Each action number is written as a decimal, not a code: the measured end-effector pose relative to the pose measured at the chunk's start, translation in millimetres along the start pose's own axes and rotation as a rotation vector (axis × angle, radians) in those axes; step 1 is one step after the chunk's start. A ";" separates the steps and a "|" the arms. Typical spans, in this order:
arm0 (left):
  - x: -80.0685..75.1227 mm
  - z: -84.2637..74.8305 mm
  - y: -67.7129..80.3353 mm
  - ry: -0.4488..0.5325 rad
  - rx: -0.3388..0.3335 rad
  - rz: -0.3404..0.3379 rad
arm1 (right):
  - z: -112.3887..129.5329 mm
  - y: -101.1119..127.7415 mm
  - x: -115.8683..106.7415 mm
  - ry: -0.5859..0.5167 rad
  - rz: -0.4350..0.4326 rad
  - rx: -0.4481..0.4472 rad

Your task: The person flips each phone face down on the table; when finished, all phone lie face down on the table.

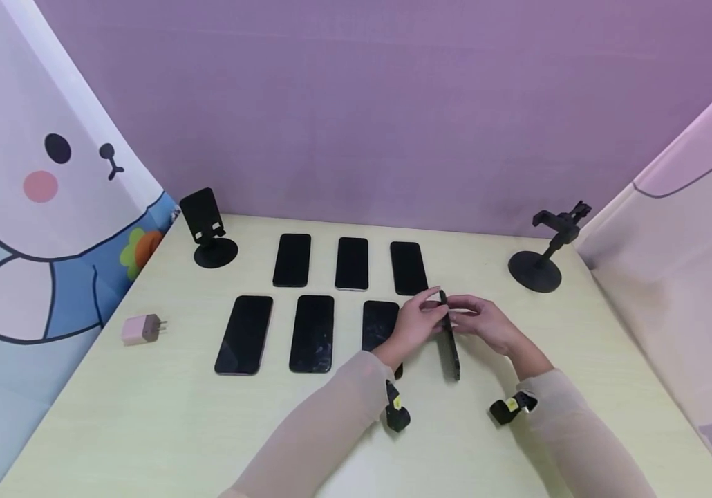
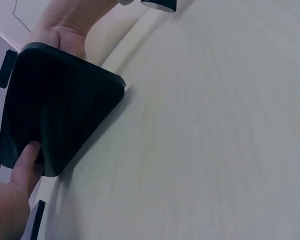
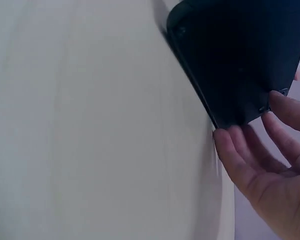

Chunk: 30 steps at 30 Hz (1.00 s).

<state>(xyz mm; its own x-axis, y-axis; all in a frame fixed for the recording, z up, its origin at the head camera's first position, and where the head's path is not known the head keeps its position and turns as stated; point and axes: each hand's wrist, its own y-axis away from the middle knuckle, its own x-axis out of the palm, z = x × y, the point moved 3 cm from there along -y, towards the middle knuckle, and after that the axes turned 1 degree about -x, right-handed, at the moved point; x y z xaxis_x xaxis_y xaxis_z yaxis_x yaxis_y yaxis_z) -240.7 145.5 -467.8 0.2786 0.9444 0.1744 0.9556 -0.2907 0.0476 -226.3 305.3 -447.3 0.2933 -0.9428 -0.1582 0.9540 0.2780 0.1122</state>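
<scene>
A black phone [image 1: 449,342] is stood up on its long edge on the pale bench [image 1: 144,415], just right of the front row of phones, and it's pinched at its far end from both sides. The left hand [image 1: 417,324] is wrapped on it from the left, thumb laid flat on the dark face in the left wrist view, and the right hand [image 1: 486,324] is pressed on from the right with its fingers [image 3: 250,160] curled at the edge, so both are clamped on the same phone. Five more phones are laid flat in two rows, with the front right phone [image 1: 379,325] partly covered by the left arm. A black stand [image 1: 209,232] is parked at the back left, a clamp-style stand [image 1: 545,252] at the back right, and a pink charger plug [image 1: 142,329] is left near the left edge.
</scene>
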 end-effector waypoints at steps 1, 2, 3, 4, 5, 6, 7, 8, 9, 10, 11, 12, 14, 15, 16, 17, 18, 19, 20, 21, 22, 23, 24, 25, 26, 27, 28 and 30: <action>-0.4 0.0 -0.6 -0.016 -0.001 0.006 | -0.8 -0.1 -0.8 0.011 -0.006 0.003; -0.8 0.1 -1.3 -0.035 0.003 0.010 | -1.8 0.0 -1.7 0.026 -0.011 0.006; -1.4 0.3 -2.0 -0.058 0.008 0.015 | -2.4 0.2 -2.5 0.051 -0.019 0.007; -2.1 0.6 -2.7 -0.077 0.013 0.022 | -3.0 0.4 -3.4 0.081 -0.030 0.010; -2.8 0.5 -3.2 -0.098 0.018 0.028 | -3.6 0.5 -4.2 0.115 -0.045 0.014; -3.7 0.1 -3.6 -0.125 0.024 0.033 | -4.1 0.5 -5.0 0.156 -0.062 0.020; -4.5 -0.1 -4.2 -0.157 0.031 0.040 | -4.3 0.4 -5.8 0.199 -0.081 0.028; -5.6 -1.0 -4.3 -0.200 0.039 0.042 | -4.6 0.2 -6.0 0.238 -0.094 0.038; -6.9 -2.0 -4.3 -0.251 0.048 0.043 | -4.8 -0.2 -6.1 0.275 -0.105 0.048; -8.0 -3.1 -4.3 -0.306 0.058 0.042 | -4.7 -0.7 -5.6 0.305 -0.111 0.055; -9.0 -4.3 -4.1 -0.369 0.075 0.040 | -4.6 -1.3 -5.1 0.327 -0.116 0.063; -9.9 -5.3 -4.3 -0.436 0.090 0.037 | -4.3 -1.9 -4.2 0.341 -0.118 0.069; -11.0 -6.8 -4.9 -0.557 0.119 0.027 | -3.0 -3.0 -2.4 0.359 -0.118 0.075; -11.5 -7.2 -5.1 -0.605 0.130 0.022 | -2.8 -3.3 -1.6 0.368 -0.120 0.079; -11.8 -7.2 -5.5 -0.644 0.139 0.016 | -2.3 -3.8 -0.8 0.376 -0.120 0.081; -12.1 -6.8 -5.9 -0.680 0.145 0.010 | -2.3 -4.3 -0.5 0.381 -0.123 0.088; -12.1 -6.4 -6.5 -0.701 0.143 0.006 | -2.1 -4.6 -0.3 0.388 -0.121 0.096; -11.9 -5.9 -6.7 -0.714 0.142 0.004 | -2.0 -4.9 -0.3 0.399 -0.121 0.104; -11.6 -5.2 -7.0 -0.730 0.142 0.002 | -2.1 -5.2 -0.5 0.408 -0.120 0.113; -11.2 -4.7 -7.1 -0.744 0.144 0.002 | -2.2 -5.6 -0.9 0.416 -0.122 0.125; -10.7 -4.0 -7.2 -0.762 0.146 0.001 | -2.2 -5.7 -1.1 0.427 -0.118 0.131; -10.3 -3.5 -7.1 -0.776 0.147 0.001 | -2.3 -6.1 -1.5 0.433 -0.118 0.140; -10.0 -3.5 -7.2 -0.788 0.145 0.001 | -2.3 -6.4 -1.8 0.444 -0.116 0.146; -9.7 -3.4 -7.3 -0.805 0.145 0.001 | -2.2 -6.9 -2.0 0.451 -0.116 0.153; -9.5 -3.5 -7.5 -0.819 0.143 0.000 | -1.9 -7.1 -2.2 0.455 -0.115 0.157; -9.3 -3.8 -7.7 -0.827 0.141 0.001 | -1.7 -7.5 -2.3 0.460 -0.118 0.161; -9.1 -4.4 -8.1 -0.834 0.136 0.003 | -1.3 -7.9 -2.2 0.463 -0.116 0.160; -8.9 -5.4 -8.8 -0.851 0.121 0.010 | -0.5 -8.9 -1.7 0.463 -0.116 0.164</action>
<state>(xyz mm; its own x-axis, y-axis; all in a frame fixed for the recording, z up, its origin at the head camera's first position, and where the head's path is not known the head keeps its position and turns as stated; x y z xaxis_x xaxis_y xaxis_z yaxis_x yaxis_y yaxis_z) -252.1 138.9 -464.5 0.2180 0.7497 -0.6248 0.9429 -0.3271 -0.0635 -235.2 304.5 -448.5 0.2179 -0.7749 -0.5933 0.9706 0.1087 0.2145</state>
